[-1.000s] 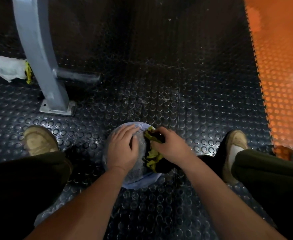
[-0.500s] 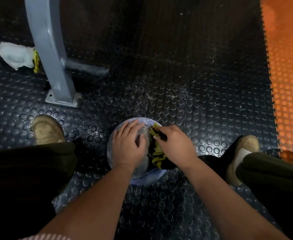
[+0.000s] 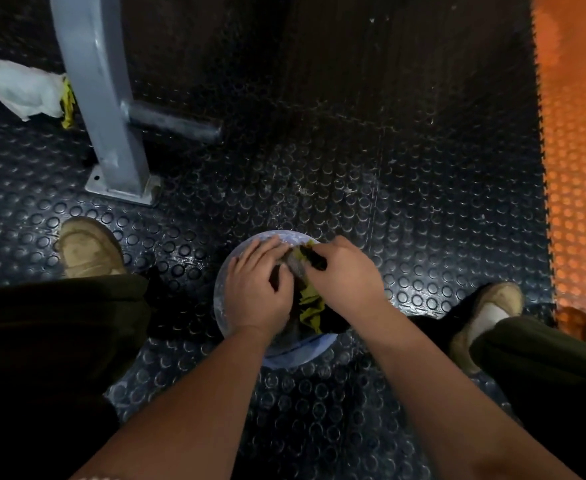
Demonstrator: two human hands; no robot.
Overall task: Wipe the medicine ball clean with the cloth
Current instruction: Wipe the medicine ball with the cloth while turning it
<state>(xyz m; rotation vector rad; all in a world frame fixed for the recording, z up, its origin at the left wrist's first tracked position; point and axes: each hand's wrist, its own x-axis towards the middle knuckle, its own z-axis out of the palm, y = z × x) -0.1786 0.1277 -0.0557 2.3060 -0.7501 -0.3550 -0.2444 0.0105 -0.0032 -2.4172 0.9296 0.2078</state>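
Left hand [image 3: 257, 292], fingers [image 3: 262, 247] flat, steadies the medicine ball [image 3: 296, 350] as the right hand [image 3: 347, 275] grips the cloth [image 3: 311, 308]; a hard stroke could roll it.

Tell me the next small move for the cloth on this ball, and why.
Probably drag the cloth down the right side of the medicine ball toward its near edge. The right hand grips the cloth near the ball's far top, the left hand rests flat on top steadying it, and the near lower surface lies uncovered.
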